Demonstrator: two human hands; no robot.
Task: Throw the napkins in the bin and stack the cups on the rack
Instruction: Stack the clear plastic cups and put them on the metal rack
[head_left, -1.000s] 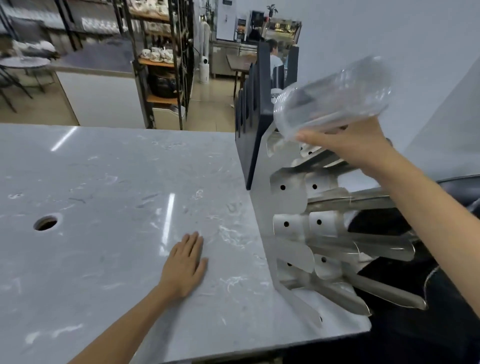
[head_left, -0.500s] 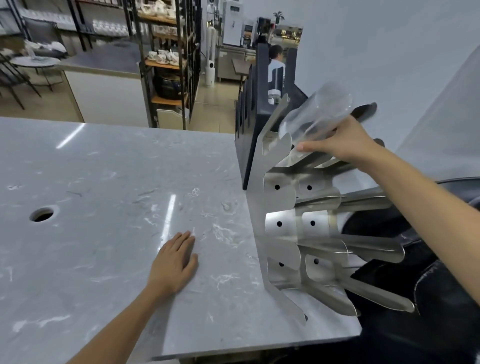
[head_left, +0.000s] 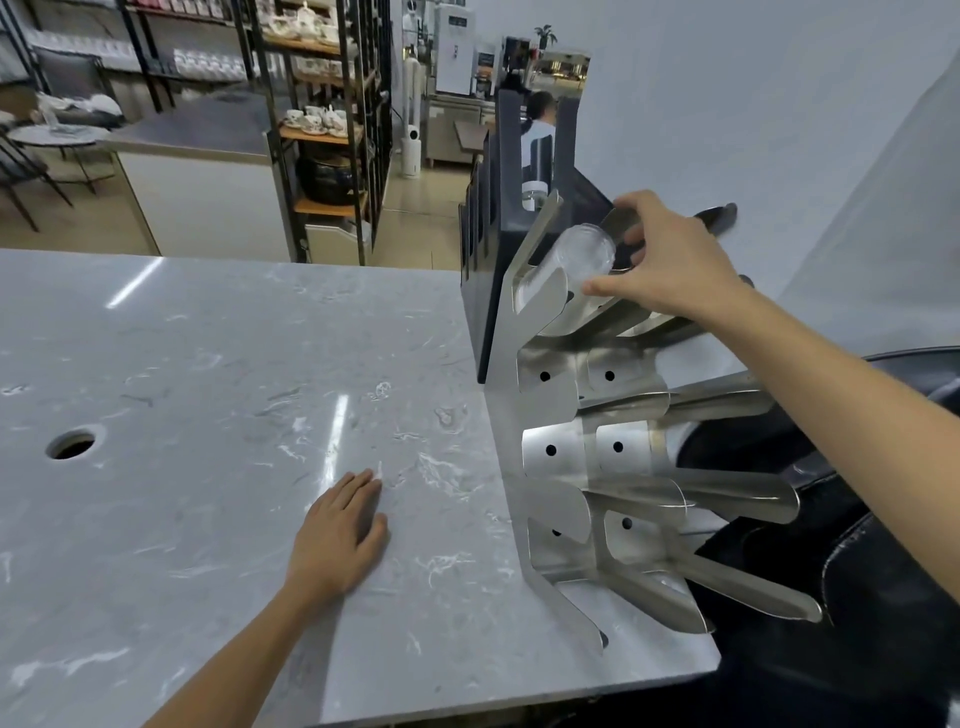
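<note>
A clear plastic cup (head_left: 574, 265) lies on its side in the top left trough of the steel cup rack (head_left: 566, 457), which stands at the right end of the marble counter (head_left: 208, 389). My right hand (head_left: 665, 260) is curled around the cup's outer end, thumb under it and fingers over it. My left hand (head_left: 340, 540) rests flat on the counter, fingers apart, holding nothing. The rack's lower troughs hold no cups. No napkins are in view.
A dark slotted holder (head_left: 493, 249) stands behind the rack. A round hole (head_left: 71, 444) is cut in the counter at the left. A black bin bag (head_left: 857, 545) lies beyond the counter's right edge. Shelves of crockery (head_left: 317, 119) stand in the background.
My right hand has brought the cup down from above the rack and slid it into the top left trough. My left hand has stayed flat on the counter.
</note>
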